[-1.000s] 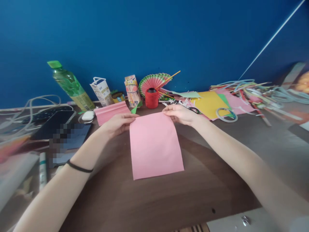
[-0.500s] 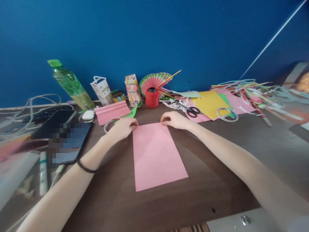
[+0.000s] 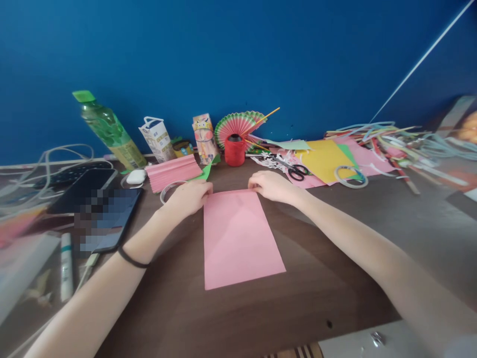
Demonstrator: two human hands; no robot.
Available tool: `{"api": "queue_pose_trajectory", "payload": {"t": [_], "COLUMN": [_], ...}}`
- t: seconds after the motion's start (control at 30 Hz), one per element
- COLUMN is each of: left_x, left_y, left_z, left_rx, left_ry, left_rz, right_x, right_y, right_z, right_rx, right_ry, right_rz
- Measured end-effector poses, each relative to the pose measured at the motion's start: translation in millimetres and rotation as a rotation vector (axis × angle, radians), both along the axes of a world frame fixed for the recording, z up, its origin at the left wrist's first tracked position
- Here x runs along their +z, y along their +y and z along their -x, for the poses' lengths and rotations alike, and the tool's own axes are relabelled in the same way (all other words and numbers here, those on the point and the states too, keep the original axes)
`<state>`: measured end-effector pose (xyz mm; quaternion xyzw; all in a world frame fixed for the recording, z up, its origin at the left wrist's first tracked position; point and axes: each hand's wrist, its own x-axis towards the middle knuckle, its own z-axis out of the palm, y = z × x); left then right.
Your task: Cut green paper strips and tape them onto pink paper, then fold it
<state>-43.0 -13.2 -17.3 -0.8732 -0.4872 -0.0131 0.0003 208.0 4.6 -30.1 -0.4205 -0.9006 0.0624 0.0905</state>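
Observation:
A sheet of pink paper (image 3: 242, 238) lies flat on the dark wooden table, with a narrow fold along its far edge. My left hand (image 3: 191, 196) pinches the far left corner, fingers closed on the paper. At the far right corner my right hand (image 3: 269, 185) pinches the same edge between thumb and fingers. Just behind my left hand are a roll of tape (image 3: 169, 190), partly hidden by that hand, and a pleated pink paper (image 3: 173, 172). Beyond my right hand lies a pair of black scissors (image 3: 297, 172).
Along the blue wall stand a green bottle (image 3: 108, 129), small cartons (image 3: 158, 141), a red spool of thread (image 3: 234, 153) and a paper fan (image 3: 238, 124). Yellow paper (image 3: 320, 160) and another tape roll (image 3: 351, 177) lie right. Phones (image 3: 115, 221) and a marker (image 3: 66, 266) lie left.
The far edge of the pink paper now shows a narrow folded strip. The sheet's near edge has shifted slightly away from me and left. Both hands stay nearly in place.

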Motion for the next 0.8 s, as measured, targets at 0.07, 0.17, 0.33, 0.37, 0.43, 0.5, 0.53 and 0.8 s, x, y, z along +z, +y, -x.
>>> {"api": "queue_pose_trajectory", "payload": {"t": [0.07, 0.17, 0.33, 0.37, 0.43, 0.5, 0.53, 0.8], "left_x": [0.0, -1.1, -3.3, -3.8, -5.7, -8.9, -11.0, -23.8], "left_y": [-1.3, -3.4, -8.2, -9.2, -10.7, -10.9, -10.3, -4.7], "left_z": [-0.9, -2.4, -8.9, -10.1, -11.4, -10.8, -9.9, -6.0], "left_rx": [0.003, -0.002, -0.021, -0.029, -0.055, -0.072, -0.073, -0.075], "left_ry": [0.026, 0.076, 0.235, 0.26, 0.282, 0.273, 0.262, 0.213], "left_rz": [-0.015, -0.057, -0.174, -0.2, -0.257, -0.313, -0.338, -0.467], "right_x": [1.9, 3.5, 4.4, 4.0, 2.0, -2.2, -5.0, -24.1], "right_y": [-2.7, -5.5, -7.7, -8.1, -8.6, -8.2, -7.6, -0.3], "right_z": [2.1, 4.7, 6.7, 6.9, 7.0, 7.1, 7.0, 6.0], "right_rx": [0.002, 0.025, 0.042, 0.042, 0.045, 0.043, 0.037, -0.016], "right_ry": [-0.057, -0.123, -0.204, -0.216, -0.233, -0.244, -0.244, -0.213], "right_rz": [-0.031, -0.076, -0.146, -0.159, -0.19, -0.231, -0.256, -0.43]}}
